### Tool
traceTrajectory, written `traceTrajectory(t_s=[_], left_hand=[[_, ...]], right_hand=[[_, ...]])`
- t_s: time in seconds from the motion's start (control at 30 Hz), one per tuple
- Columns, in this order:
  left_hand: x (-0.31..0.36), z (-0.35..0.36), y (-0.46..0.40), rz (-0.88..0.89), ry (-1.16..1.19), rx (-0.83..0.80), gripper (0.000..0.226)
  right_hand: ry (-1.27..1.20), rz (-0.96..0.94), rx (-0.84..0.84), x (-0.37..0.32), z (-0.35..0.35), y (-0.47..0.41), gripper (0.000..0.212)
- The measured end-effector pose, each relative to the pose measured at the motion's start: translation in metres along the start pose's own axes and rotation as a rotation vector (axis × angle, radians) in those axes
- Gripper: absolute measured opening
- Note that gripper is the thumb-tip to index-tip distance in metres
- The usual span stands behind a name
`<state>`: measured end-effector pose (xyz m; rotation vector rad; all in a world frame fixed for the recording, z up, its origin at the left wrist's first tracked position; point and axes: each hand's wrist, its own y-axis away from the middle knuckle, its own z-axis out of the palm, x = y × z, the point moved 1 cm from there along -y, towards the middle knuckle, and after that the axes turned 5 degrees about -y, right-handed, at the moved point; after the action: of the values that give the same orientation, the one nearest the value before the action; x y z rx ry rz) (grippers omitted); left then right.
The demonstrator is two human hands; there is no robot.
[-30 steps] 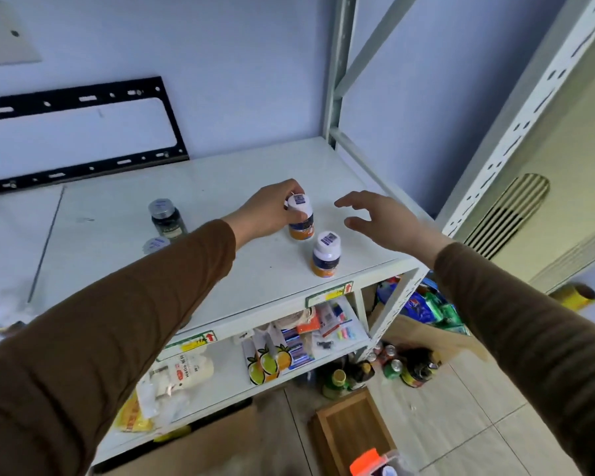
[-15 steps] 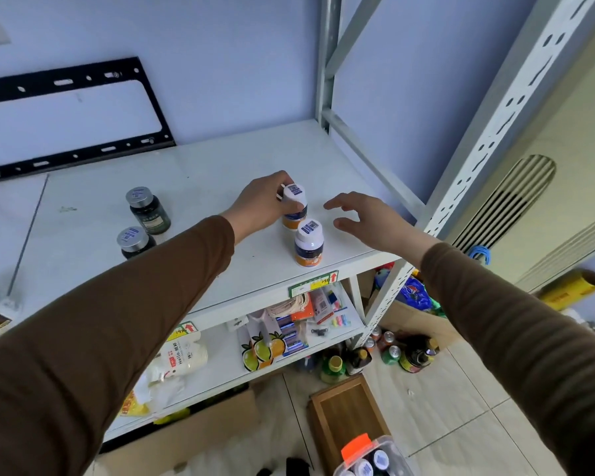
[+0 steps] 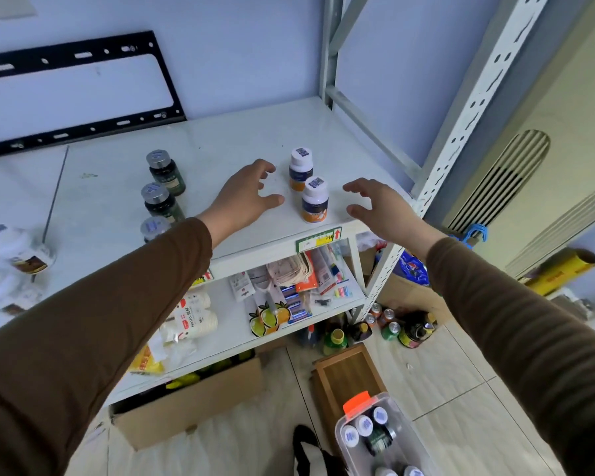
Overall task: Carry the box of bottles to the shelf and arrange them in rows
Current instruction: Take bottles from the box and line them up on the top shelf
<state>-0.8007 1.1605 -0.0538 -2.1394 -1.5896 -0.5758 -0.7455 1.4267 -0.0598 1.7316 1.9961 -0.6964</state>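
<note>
While both hands [image 3: 244,197] [image 3: 385,207] hover empty, fingers spread, two white bottles [image 3: 315,201] stand between.

Two bottles [image 3: 308,188] on shelf [image 3: 220,139], one behind.

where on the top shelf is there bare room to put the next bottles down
Bare shelf runs behind the white bottles to the wall, and between them and the dark bottles, where the left hand hovers. Crowded at the far left, by blurred white containers.
</note>
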Motion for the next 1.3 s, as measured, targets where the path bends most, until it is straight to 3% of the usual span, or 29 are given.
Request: traceTrajectory(t_s=[0.27, 0.6, 0.9, 1.03, 1.17, 1.3], left_hand=[[0.008, 0.035, 0.133, 0.086, 0.026, -0.024, 0.043], [0.006, 0.174, 0.263, 0.036, 0.014, -0.339, 0.036], [0.025, 0.343, 0.318, 0.033, -0.075, -0.564, 0.042], [0.019, 0.414, 0.327, 0.015, -0.074, -0.653, 0.043], [-0.001, 0.468, 0.325, 0.035, -0.266, -0.703, 0.044], [-0.021, 0.511, 0.312, 0.035, -0.338, -0.691, 0.054]], right_hand=[[-0.008, 0.071, -0.014, 0.003, 0.037, 0.131, 0.038], [-0.044, 0.347, -0.243, 0.083, 0.097, 0.299, 0.045], [-0.095, 0.563, -0.449, 0.202, 0.167, 0.401, 0.039], [-0.099, 0.538, -0.523, 0.243, 0.208, 0.425, 0.028], [-0.095, 0.507, -0.585, 0.277, 0.253, 0.432, 0.044], [-0.089, 0.496, -0.637, 0.304, 0.292, 0.433, 0.045]])
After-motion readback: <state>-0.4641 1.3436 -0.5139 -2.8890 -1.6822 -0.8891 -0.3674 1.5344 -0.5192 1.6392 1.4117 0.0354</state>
